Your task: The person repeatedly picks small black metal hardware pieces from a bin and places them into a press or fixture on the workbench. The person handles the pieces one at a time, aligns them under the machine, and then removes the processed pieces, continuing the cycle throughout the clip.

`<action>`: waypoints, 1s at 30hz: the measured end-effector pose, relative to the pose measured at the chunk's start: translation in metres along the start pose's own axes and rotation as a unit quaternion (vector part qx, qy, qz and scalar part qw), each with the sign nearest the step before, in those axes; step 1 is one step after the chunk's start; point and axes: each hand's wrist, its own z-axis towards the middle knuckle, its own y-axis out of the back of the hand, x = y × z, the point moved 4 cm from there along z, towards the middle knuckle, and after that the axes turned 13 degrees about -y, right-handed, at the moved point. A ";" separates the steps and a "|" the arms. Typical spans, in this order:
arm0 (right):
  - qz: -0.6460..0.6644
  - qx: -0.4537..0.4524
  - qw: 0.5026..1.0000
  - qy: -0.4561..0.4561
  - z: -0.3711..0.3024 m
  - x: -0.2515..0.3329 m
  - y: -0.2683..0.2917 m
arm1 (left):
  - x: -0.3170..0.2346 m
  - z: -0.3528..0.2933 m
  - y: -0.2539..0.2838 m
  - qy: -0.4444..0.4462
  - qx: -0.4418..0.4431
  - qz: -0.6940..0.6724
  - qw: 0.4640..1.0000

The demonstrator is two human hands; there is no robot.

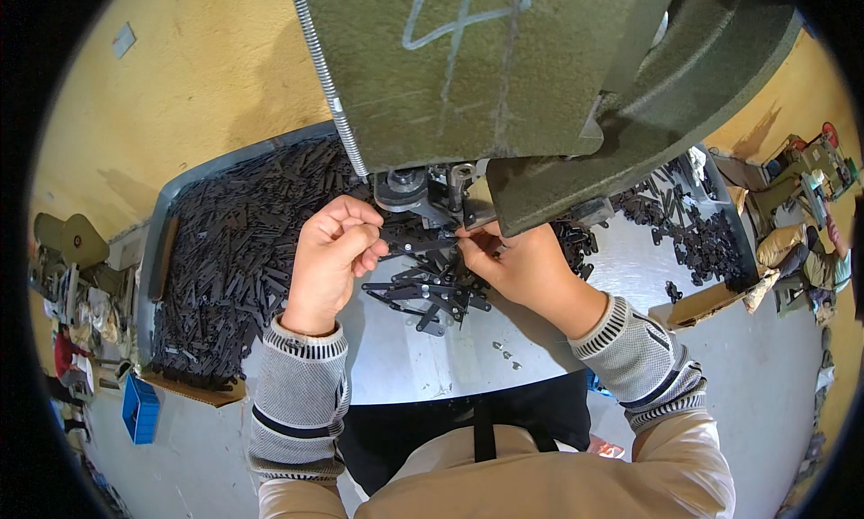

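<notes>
I am looking down into a small metalworking workshop, a factory floor by the look of it. A heavy olive-green press machine (pixel 486 69) looms over a grey metal bench (pixel 432 357) heaped with hundreds of identical flat black metal strips (pixel 234 249), with more piled on the right (pixel 702 240). Around it I see a bare concrete floor (pixel 765 375), ochre walls (pixel 207 78), a blue plastic crate (pixel 140 409) and another green machine (pixel 814 163).

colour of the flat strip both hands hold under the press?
Black flat metal strip; head view.
</notes>
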 end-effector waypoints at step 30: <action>-0.259 0.104 0.955 -0.101 0.003 -0.015 0.028 | -0.010 0.004 0.054 -0.020 0.128 0.429 0.894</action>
